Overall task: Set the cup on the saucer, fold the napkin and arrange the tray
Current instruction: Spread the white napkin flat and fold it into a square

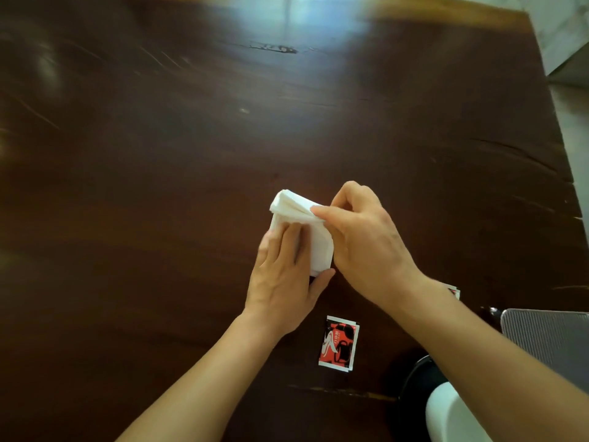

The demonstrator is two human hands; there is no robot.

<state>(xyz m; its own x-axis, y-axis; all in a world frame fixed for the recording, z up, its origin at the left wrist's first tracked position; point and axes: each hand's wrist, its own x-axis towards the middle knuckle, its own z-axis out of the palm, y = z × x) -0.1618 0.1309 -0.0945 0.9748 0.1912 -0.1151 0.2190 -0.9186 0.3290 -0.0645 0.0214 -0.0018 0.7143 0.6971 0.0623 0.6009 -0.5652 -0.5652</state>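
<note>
A white paper napkin [294, 208] lies partly folded on the dark wooden table [159, 154], right of centre. My left hand [283, 279] rests flat on its near half, fingers straight, thumb against its near edge. My right hand [363, 231] pinches the raised far flap between thumb and forefinger, lifting it over the rest. A white cup [452, 416] on a dark saucer [411, 387] shows at the bottom right, partly hidden by my right forearm. A grey ribbed tray [548, 333] pokes in at the right edge.
A red, black and white sachet [338, 344] lies on the table just near of my hands. The corner of a second sachet [455, 291] peeks out behind my right forearm. The table's right edge runs diagonally past a pale floor [570, 33].
</note>
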